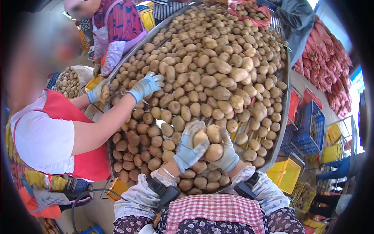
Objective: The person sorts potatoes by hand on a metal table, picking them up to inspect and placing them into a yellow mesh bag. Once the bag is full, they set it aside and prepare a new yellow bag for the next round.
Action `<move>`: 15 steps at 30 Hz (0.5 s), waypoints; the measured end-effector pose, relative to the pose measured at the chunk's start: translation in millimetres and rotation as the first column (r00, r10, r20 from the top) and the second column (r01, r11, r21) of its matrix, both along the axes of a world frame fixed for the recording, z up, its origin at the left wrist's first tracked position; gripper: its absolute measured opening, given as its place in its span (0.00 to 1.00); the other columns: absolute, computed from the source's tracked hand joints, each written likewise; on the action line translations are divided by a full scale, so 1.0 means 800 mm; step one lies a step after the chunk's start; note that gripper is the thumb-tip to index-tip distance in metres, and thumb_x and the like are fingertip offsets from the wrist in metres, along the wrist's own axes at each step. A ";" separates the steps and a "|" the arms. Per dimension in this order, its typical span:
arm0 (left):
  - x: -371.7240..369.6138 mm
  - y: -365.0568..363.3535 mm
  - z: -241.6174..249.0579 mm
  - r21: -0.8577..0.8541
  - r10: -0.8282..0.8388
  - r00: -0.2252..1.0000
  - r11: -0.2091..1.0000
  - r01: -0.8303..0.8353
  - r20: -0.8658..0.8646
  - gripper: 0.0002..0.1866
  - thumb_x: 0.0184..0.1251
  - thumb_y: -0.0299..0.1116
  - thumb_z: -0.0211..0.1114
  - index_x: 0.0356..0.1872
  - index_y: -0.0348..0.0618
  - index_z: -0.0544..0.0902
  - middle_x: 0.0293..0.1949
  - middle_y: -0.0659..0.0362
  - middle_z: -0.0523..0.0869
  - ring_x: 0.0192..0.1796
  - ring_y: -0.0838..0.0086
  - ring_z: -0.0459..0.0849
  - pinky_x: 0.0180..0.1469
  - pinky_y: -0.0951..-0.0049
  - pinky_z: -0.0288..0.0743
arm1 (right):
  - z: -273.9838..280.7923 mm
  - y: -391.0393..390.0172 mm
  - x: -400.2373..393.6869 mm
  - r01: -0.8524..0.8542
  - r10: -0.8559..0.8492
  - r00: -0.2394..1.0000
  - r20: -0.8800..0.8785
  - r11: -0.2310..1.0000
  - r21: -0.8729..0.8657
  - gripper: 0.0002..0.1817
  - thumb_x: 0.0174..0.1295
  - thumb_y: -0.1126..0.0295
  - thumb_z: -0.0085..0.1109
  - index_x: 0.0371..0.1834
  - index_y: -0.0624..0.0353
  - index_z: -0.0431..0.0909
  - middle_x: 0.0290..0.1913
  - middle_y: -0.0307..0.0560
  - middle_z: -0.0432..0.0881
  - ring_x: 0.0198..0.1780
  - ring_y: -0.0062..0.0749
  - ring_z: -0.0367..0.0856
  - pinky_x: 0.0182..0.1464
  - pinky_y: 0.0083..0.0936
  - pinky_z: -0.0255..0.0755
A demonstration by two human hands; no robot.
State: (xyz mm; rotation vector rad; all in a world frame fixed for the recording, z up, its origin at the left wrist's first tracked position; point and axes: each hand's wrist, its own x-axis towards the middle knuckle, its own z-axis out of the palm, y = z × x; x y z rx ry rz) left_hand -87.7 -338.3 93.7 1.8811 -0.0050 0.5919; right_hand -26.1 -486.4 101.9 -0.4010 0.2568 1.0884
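Note:
My left hand, in a pale blue-white glove, is closed around a potato at the near end of a large metal sorting table. Close against it, my right hand, gloved the same way, cups two more potatoes, an upper potato and a lower potato. These touch one another between my palms. Beneath and in front of both hands lies a thick heap of loose brown potatoes. Darker potatoes lie right below my wrists.
At my left a co-worker in a red apron reaches a gloved hand into the heap. Another person stands farther back. Blue crates, a yellow crate and stacked red mesh sacks are on the right.

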 end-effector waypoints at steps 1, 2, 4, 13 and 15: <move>-0.007 -0.014 0.008 0.225 0.031 0.999 0.974 -0.029 -0.008 0.35 0.62 0.50 0.63 0.64 0.37 0.69 0.63 0.42 0.69 0.64 0.47 0.70 0.67 0.53 0.63 | -0.003 -0.016 -0.007 0.021 -0.020 0.999 -0.025 0.999 0.037 0.35 0.64 0.38 0.51 0.64 0.54 0.68 0.59 0.52 0.76 0.57 0.45 0.78 0.58 0.42 0.76; -0.009 -0.023 0.018 0.242 0.023 1.000 0.970 -0.021 -0.005 0.35 0.62 0.50 0.63 0.64 0.37 0.69 0.63 0.42 0.69 0.64 0.47 0.70 0.67 0.53 0.63 | -0.009 -0.024 -0.010 0.033 -0.029 0.999 -0.042 0.995 0.091 0.35 0.64 0.38 0.52 0.64 0.54 0.69 0.59 0.52 0.75 0.57 0.44 0.77 0.59 0.41 0.75; -0.014 -0.045 0.031 0.291 -0.078 0.995 0.952 0.095 -0.070 0.34 0.64 0.50 0.61 0.65 0.36 0.68 0.64 0.41 0.67 0.64 0.46 0.68 0.67 0.53 0.62 | -0.003 -0.052 -0.020 0.114 -0.116 0.993 0.033 0.991 0.074 0.36 0.64 0.38 0.50 0.64 0.55 0.68 0.62 0.53 0.73 0.61 0.42 0.75 0.63 0.41 0.72; 0.042 -0.175 0.041 0.232 -0.564 0.825 0.800 0.553 -0.021 0.36 0.67 0.48 0.58 0.70 0.38 0.60 0.70 0.43 0.61 0.73 0.47 0.57 0.74 0.55 0.49 | -0.034 -0.246 -0.018 0.510 -0.383 0.707 0.595 0.859 -0.053 0.36 0.62 0.34 0.48 0.62 0.49 0.69 0.61 0.49 0.74 0.56 0.45 0.78 0.58 0.43 0.75; 0.048 -0.194 0.029 0.216 -0.610 0.792 0.773 0.597 -0.006 0.39 0.67 0.48 0.58 0.73 0.39 0.55 0.72 0.43 0.59 0.74 0.47 0.56 0.74 0.54 0.48 | -0.003 -0.282 -0.025 0.596 -0.413 0.547 0.728 0.803 0.008 0.30 0.64 0.35 0.47 0.58 0.44 0.72 0.53 0.47 0.79 0.44 0.41 0.83 0.35 0.33 0.85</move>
